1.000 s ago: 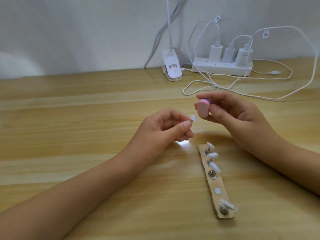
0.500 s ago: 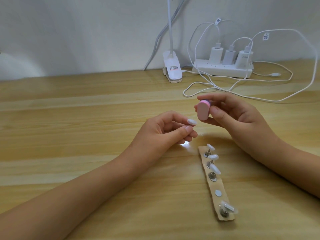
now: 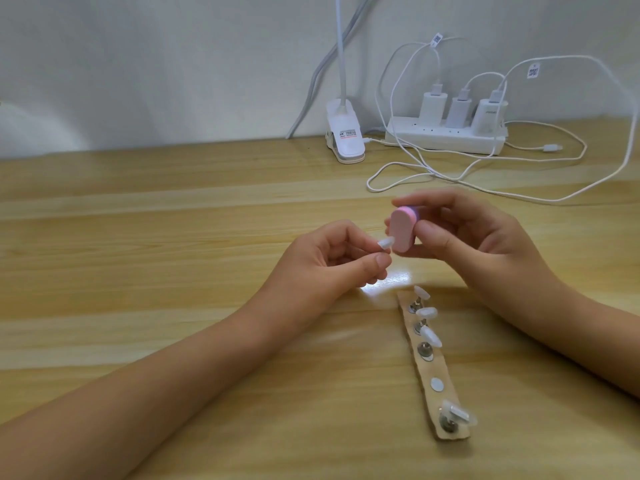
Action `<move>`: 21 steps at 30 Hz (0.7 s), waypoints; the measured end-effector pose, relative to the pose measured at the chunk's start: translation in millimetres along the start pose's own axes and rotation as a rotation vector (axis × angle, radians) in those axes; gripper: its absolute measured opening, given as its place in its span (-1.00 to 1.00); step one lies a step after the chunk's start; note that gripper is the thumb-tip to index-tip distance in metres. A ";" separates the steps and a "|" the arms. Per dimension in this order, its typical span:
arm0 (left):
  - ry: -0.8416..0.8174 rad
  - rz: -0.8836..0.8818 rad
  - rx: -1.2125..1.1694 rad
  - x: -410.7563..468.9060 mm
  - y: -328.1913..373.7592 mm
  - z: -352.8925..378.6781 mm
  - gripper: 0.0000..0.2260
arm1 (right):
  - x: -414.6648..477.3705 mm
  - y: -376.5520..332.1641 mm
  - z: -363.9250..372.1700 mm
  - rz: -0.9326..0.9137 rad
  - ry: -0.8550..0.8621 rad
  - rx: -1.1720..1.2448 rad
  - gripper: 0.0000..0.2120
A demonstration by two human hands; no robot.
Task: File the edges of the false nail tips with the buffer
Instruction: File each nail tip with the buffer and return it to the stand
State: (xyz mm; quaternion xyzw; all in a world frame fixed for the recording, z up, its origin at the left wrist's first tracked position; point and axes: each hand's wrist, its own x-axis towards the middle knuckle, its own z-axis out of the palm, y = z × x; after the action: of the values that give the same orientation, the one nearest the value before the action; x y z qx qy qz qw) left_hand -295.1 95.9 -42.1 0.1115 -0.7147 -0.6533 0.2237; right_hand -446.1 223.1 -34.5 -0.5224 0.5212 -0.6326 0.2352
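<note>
My left hand [image 3: 325, 261] pinches a small clear false nail tip [image 3: 490, 242] between thumb and fingers, its point aimed right. My right hand [image 3: 478, 244] grips a pink oval buffer [image 3: 506, 230], whose flat face touches or nearly touches the held tip. A tan cardboard strip [image 3: 437, 372] lies on the wooden table below my right hand. Several nail tips stand on metal studs along it, one of them near its lower end [image 3: 459, 413].
A white clip lamp base [image 3: 346, 136] and a white power strip [image 3: 446, 138] with three chargers sit at the back by the wall. Loose white cables [image 3: 433, 174] loop over the table behind my hands.
The left hand has turned the nail tip and brought it up against the buffer. The right hand has shifted the buffer slightly and shows motion blur.
</note>
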 end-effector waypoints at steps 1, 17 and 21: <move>-0.001 0.001 0.001 0.2 -0.1 0.1 -0.91 | 0.0 0.1 -0.3 -0.015 0.012 -0.005 -0.74; -0.001 -0.002 0.023 0.0 0.0 -0.1 -0.93 | -0.2 4.4 0.5 0.032 -0.058 -0.081 -0.73; 0.009 -0.007 0.014 0.3 -0.1 -0.4 -0.90 | -0.2 4.4 -0.8 0.023 -0.043 -0.075 -0.73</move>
State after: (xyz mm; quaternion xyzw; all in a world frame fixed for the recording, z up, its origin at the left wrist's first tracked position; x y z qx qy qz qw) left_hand -295.3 95.4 -42.2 0.1184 -0.7179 -0.6485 0.2237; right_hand -447.9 222.1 -38.5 -0.5381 0.5453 -0.5986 0.2338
